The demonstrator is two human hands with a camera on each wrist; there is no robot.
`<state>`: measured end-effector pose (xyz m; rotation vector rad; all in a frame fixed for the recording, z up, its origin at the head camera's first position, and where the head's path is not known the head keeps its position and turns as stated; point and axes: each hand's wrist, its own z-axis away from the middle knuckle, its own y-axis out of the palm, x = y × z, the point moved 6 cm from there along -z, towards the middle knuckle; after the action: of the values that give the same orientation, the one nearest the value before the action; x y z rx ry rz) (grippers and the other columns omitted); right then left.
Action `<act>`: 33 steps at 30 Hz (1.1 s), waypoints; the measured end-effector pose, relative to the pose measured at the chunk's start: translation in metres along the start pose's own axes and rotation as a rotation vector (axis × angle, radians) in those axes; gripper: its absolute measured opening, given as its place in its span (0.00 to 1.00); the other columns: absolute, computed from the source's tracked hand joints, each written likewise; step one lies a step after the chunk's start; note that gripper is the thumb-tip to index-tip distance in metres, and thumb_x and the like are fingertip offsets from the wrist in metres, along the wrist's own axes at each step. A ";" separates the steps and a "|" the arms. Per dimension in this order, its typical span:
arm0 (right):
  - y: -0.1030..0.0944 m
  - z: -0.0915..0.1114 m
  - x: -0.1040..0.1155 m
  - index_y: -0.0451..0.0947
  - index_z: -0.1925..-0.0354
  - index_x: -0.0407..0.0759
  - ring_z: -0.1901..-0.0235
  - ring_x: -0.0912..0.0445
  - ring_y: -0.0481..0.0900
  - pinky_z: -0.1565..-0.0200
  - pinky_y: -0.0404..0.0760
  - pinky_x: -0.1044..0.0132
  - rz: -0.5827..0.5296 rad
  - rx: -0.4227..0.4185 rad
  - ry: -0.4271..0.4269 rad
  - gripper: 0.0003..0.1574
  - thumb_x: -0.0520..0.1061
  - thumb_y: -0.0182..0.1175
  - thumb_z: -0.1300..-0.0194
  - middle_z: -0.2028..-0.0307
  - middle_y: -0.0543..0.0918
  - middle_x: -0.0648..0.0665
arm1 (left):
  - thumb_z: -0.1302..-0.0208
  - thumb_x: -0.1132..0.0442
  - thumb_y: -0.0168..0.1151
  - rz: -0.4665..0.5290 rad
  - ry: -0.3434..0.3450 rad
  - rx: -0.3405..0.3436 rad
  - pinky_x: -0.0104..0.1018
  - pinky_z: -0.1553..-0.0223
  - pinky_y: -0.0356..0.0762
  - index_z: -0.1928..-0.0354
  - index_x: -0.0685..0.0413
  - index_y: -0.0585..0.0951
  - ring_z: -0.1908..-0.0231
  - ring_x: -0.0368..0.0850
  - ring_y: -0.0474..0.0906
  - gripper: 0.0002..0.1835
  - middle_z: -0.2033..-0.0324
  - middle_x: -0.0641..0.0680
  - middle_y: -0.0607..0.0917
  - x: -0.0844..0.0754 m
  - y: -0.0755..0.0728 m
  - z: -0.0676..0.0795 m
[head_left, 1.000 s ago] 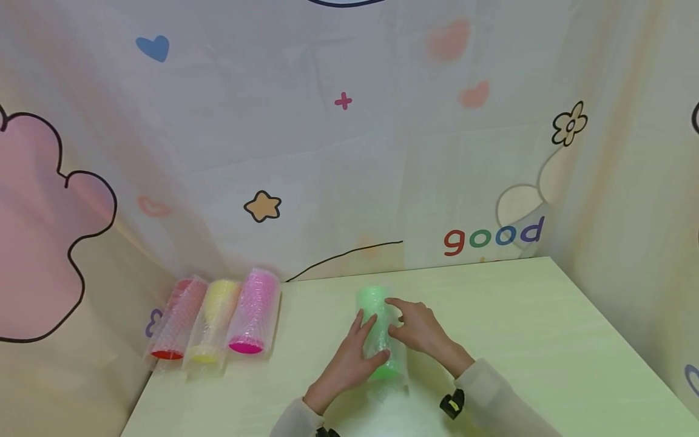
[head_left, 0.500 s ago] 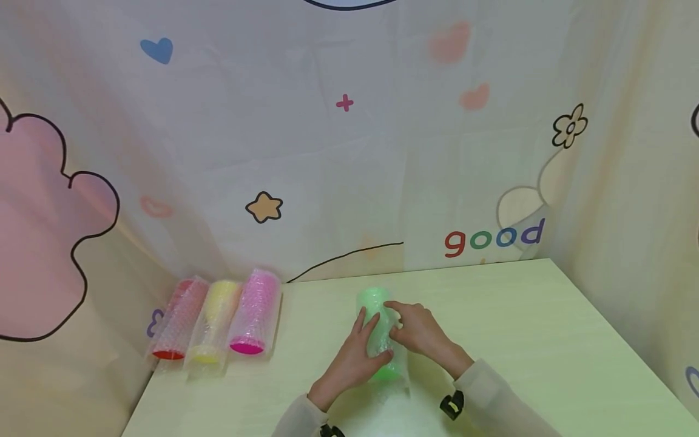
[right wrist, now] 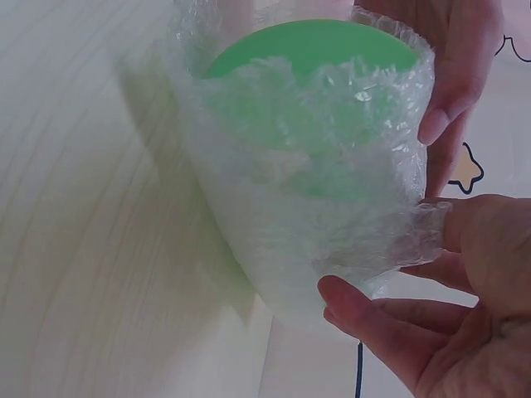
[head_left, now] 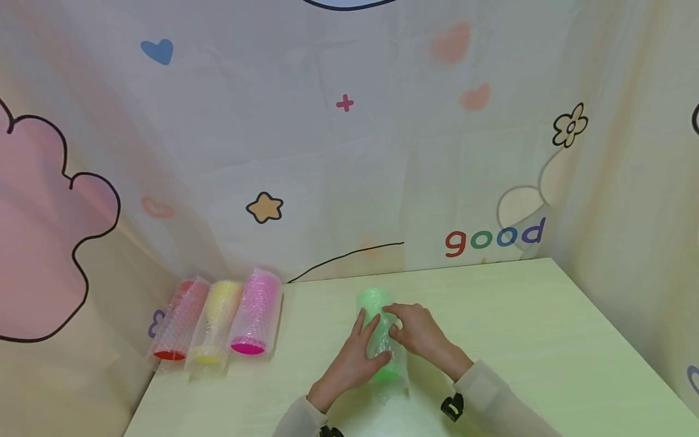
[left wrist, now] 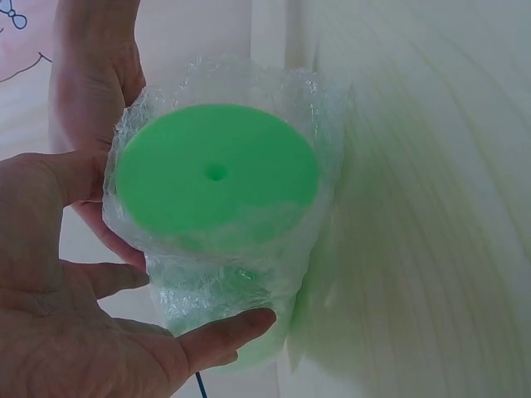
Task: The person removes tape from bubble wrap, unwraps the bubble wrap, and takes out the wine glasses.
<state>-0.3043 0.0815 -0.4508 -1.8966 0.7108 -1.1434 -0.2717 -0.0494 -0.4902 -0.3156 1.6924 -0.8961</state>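
Bubble wrap surrounds a light green cylinder lying on the table, its round end showing a small centre hole. From the left, my left hand rests on the wrapped cylinder with fingers spread, thumb toward the near end. My right hand comes from the right, index finger and thumb bent on the wrap. In the right wrist view a loose flap of wrap reaches the right thumb, and the index fingertip presses lower on the wrap. The underside of the cylinder is hidden.
Three more bubble-wrapped cylinders, red, yellow and pink, lie side by side at the table's left. A patterned cloth hangs behind the pale table. Each wrist carries a small black device.
My right index fingertip has shifted slightly toward the near left over the wrap. My left hand stays almost where it was, and the cylinder keeps its place. The head view has tilted a little.
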 end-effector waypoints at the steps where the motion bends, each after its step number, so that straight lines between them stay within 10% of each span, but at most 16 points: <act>1: 0.000 0.000 0.000 0.79 0.50 0.44 0.56 0.49 0.82 0.50 0.76 0.48 -0.001 0.000 -0.004 0.22 0.39 0.62 0.47 0.54 0.85 0.47 | 0.36 0.44 0.53 0.004 0.003 0.000 0.60 0.41 0.68 0.27 0.44 0.51 0.32 0.64 0.55 0.39 0.26 0.59 0.40 0.000 0.000 0.000; 21: 0.001 0.005 0.003 0.79 0.50 0.40 0.77 0.64 0.71 0.48 0.76 0.48 0.033 0.005 -0.065 0.21 0.35 0.60 0.44 0.68 0.85 0.49 | 0.35 0.45 0.52 -0.016 0.031 0.015 0.60 0.39 0.65 0.28 0.47 0.52 0.31 0.63 0.54 0.38 0.26 0.58 0.39 0.001 0.003 0.001; 33: 0.000 0.003 -0.002 0.79 0.50 0.42 0.83 0.64 0.63 0.78 0.64 0.74 0.009 0.005 -0.050 0.25 0.28 0.54 0.46 0.81 0.79 0.51 | 0.36 0.48 0.53 -0.033 0.015 0.020 0.58 0.40 0.67 0.28 0.47 0.52 0.31 0.63 0.54 0.38 0.26 0.57 0.38 0.002 0.004 0.001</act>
<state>-0.3026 0.0841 -0.4528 -1.9095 0.6878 -1.0873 -0.2708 -0.0483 -0.4949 -0.3250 1.6956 -0.9408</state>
